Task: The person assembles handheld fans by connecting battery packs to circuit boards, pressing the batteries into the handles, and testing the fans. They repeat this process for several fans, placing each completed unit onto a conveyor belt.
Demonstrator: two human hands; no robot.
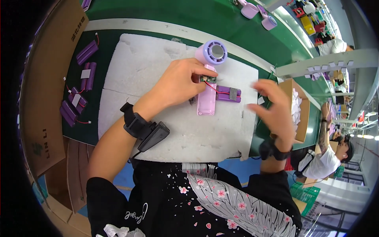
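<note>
A handheld fan lies on the white foam sheet (177,130), its round purple head (213,51) at the far end and its open pink handle (206,103) toward me. My left hand (182,81) grips the handle just below the head, thumb and fingers on either side of a small green circuit board (208,79). Red wires run from the board to a purple battery pack (228,94) with a grey pad, lying right of the handle. My right hand (274,108), slightly blurred, hovers by the foam's right edge, thumb and fingers apart, holding nothing visible.
Several purple battery packs (87,76) with wires lie on the green table at left, beside a tall cardboard box (47,91). At right stands an open carton (303,114) with white pieces. More fan bodies (248,10) lie far right; a co-worker (321,164) is beyond.
</note>
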